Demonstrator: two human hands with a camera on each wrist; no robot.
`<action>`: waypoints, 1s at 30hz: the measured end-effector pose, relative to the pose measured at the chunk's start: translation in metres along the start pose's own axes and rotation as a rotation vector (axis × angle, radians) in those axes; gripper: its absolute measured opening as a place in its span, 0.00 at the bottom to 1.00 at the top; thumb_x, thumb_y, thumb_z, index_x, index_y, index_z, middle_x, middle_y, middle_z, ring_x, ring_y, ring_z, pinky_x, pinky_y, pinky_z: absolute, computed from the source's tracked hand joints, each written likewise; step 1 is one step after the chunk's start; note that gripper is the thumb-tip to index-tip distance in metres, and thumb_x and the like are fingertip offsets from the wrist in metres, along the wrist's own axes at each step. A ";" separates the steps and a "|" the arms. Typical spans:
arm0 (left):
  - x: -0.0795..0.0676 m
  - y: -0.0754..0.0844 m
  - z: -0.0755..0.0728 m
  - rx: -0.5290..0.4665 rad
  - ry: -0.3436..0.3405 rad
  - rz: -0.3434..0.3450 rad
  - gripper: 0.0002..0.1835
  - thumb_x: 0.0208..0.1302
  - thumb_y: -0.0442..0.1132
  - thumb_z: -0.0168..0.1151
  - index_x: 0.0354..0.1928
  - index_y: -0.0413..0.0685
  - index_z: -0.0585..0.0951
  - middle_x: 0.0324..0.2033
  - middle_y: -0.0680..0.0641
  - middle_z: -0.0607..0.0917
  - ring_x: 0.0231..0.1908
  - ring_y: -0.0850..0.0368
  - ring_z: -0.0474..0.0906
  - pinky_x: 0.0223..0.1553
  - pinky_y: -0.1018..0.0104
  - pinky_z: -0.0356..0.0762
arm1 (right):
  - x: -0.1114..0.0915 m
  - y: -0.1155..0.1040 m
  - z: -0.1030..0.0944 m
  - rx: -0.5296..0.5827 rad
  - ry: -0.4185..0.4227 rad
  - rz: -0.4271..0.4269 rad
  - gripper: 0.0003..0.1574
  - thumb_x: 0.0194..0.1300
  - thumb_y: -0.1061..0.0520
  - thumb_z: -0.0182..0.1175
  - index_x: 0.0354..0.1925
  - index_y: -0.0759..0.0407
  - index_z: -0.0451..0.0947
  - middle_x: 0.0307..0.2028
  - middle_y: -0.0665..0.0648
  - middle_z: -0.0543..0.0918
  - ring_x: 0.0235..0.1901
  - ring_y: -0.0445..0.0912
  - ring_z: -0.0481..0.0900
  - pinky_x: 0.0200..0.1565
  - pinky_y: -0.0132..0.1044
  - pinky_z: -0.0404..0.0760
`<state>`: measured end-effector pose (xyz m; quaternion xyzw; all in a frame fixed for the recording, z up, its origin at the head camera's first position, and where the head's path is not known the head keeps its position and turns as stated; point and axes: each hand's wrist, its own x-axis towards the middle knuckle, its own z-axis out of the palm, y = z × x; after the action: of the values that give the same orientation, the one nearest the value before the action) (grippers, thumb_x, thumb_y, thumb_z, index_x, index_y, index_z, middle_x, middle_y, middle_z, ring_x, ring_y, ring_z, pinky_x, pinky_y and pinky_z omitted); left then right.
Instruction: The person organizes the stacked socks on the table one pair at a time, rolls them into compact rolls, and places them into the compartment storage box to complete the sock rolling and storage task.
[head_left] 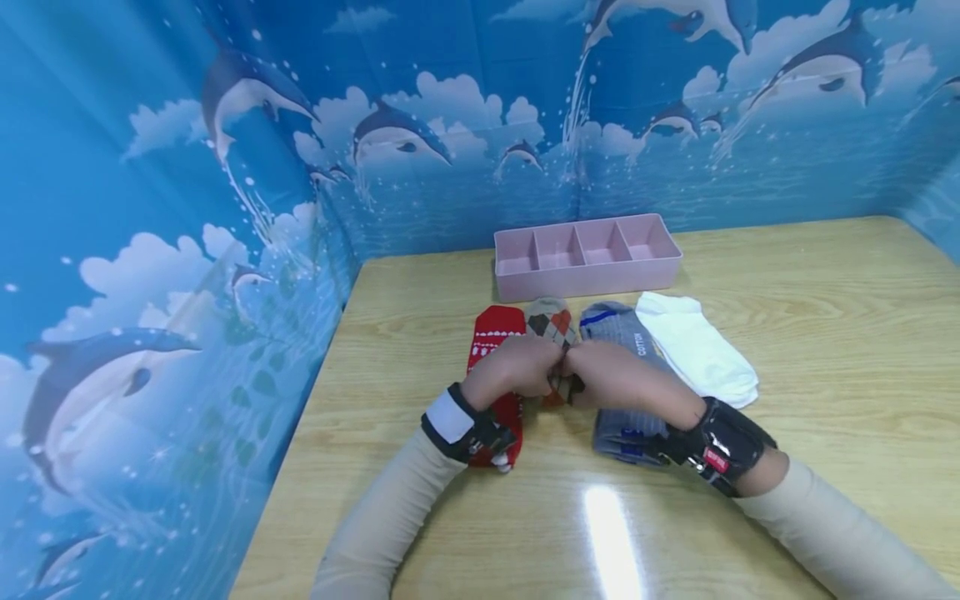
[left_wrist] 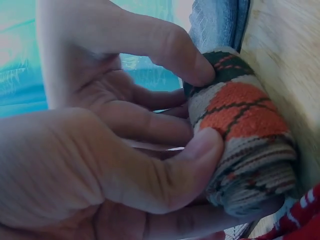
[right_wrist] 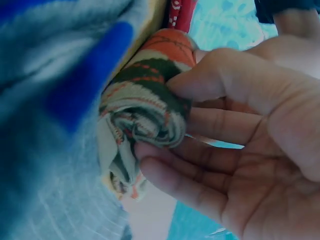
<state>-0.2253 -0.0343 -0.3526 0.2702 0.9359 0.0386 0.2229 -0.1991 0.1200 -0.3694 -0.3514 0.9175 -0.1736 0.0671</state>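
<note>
An argyle sock (head_left: 551, 321) in beige, orange and dark green is partly rolled up on the table, its far end lying flat. My left hand (head_left: 528, 365) grips one end of the roll; in the left wrist view the thumb (left_wrist: 200, 150) presses on the orange diamond. At the other end my right hand (head_left: 611, 375) pinches the roll, and the right wrist view shows its spiral end (right_wrist: 150, 122) beside the fingertips. A red patterned sock (head_left: 498, 325) lies flat under the left wrist. Right of the argyle sock, grey socks (head_left: 618, 329) lie partly beneath the right forearm.
White socks (head_left: 697, 346) lie to the right of the grey ones. Behind the row stands a pink box (head_left: 588, 279) with several compartments, nothing showing in them. A blue dolphin-print curtain (head_left: 450, 167) hangs along the back and left of the wooden table (head_left: 825, 333).
</note>
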 end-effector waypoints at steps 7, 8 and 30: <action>0.000 -0.005 -0.004 -0.093 0.022 -0.073 0.15 0.57 0.40 0.77 0.45 0.53 0.85 0.36 0.53 0.84 0.38 0.58 0.79 0.36 0.68 0.79 | 0.002 0.013 -0.004 0.136 -0.113 0.003 0.18 0.51 0.68 0.62 0.18 0.50 0.68 0.18 0.44 0.63 0.20 0.38 0.62 0.26 0.30 0.63; 0.000 -0.005 -0.004 -0.097 0.045 -0.067 0.13 0.57 0.40 0.78 0.43 0.53 0.86 0.36 0.54 0.84 0.38 0.58 0.79 0.36 0.68 0.78 | 0.003 0.014 -0.004 0.149 -0.124 0.005 0.18 0.52 0.68 0.62 0.18 0.50 0.67 0.18 0.44 0.63 0.20 0.37 0.62 0.26 0.30 0.62; -0.001 0.005 -0.004 0.077 0.158 0.003 0.17 0.52 0.45 0.81 0.39 0.49 0.84 0.27 0.52 0.82 0.34 0.56 0.78 0.32 0.67 0.73 | 0.004 0.008 -0.010 0.198 -0.099 0.122 0.13 0.64 0.68 0.62 0.46 0.61 0.86 0.40 0.56 0.88 0.35 0.43 0.80 0.41 0.39 0.81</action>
<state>-0.2240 -0.0305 -0.3472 0.2759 0.9509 0.0240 0.1379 -0.2093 0.1260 -0.3632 -0.2947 0.9111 -0.2416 0.1570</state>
